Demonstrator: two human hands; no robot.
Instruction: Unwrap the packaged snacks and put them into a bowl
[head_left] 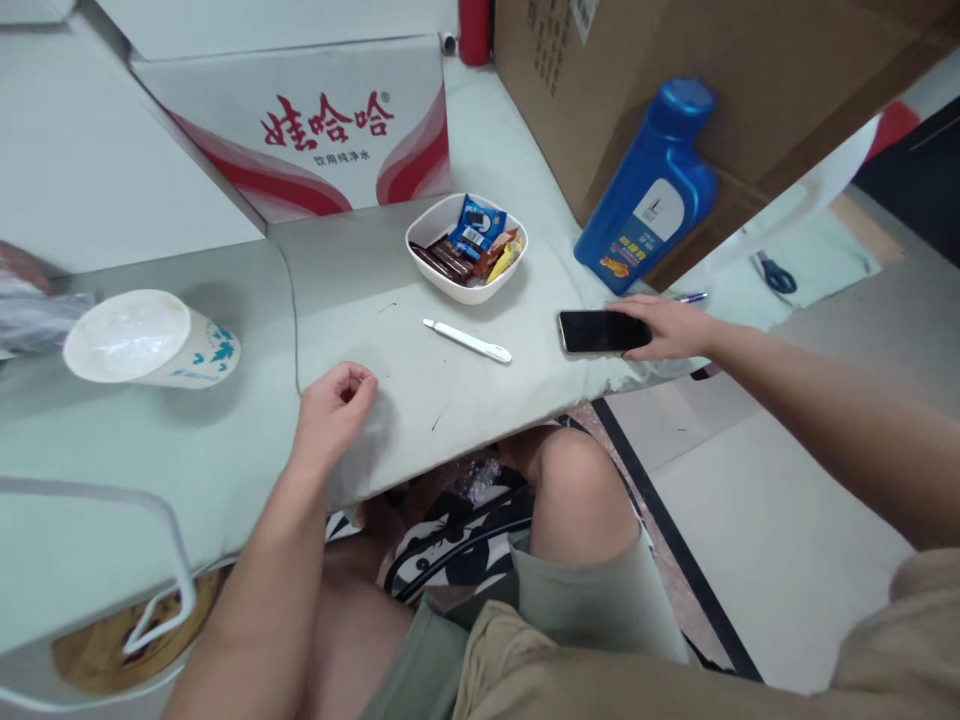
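My left hand (334, 412) rests at the table's near edge with its fingers curled into a loose fist; nothing shows in it. My right hand (667, 328) grips the right end of a smartphone (595, 331), which lies flat with its dark screen up. Between the two hands lies a slim white tool (466, 341), shaped like a pen or a small cutter. Behind it stands a white bowl (466, 291) of wrapped snacks (480, 232). A blue bottle (646, 205) stands just beyond the phone. A pen (694, 297) is partly hidden beside my right hand.
A paper cup (202, 350) stands at left on the pale tablecloth (352, 290), near a thin grey cable (294, 320). Behind are a white-and-red carton (322, 150) and a large cardboard box (577, 100). Scissors (777, 275) lie at right. A white metal frame (176, 550) is at lower left.
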